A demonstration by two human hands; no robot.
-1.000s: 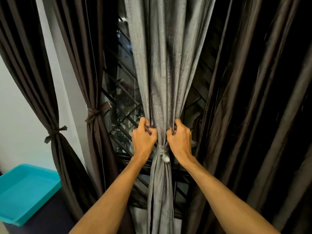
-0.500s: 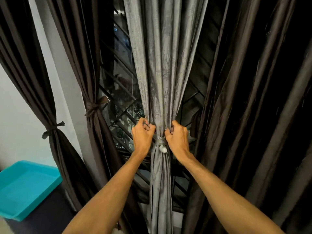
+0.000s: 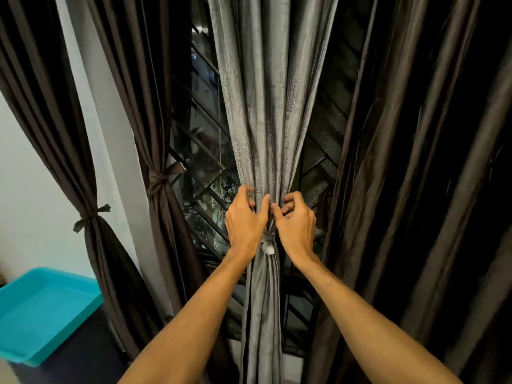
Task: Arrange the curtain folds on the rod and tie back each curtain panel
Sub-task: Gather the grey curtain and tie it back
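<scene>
A grey curtain panel [image 3: 266, 106] hangs in the middle, gathered by a grey tie-back [image 3: 267, 239] with a small white bead [image 3: 268, 248]. My left hand [image 3: 245, 225] is just above the tie on the left side, thumb along the front and fingers curled round the folds. My right hand [image 3: 297, 228] mirrors it on the right side, thumb on the fabric and fingers hooked round the panel's edge. Two dark brown panels on the left are tied, one by a knot [image 3: 91, 216] and one by a band [image 3: 160, 178]. The dark brown panel [image 3: 415, 189] on the right hangs loose.
A window with a black diagonal grille [image 3: 199, 151] lies behind the curtains. A teal plastic tub [image 3: 41, 309] sits on a dark surface at the lower left. A white wall [image 3: 27, 176] shows at the far left.
Both hands have loosened from tight fists on the folds to spread, hooked fingers and shifted slightly up above the tie. The view has tilted a little.
</scene>
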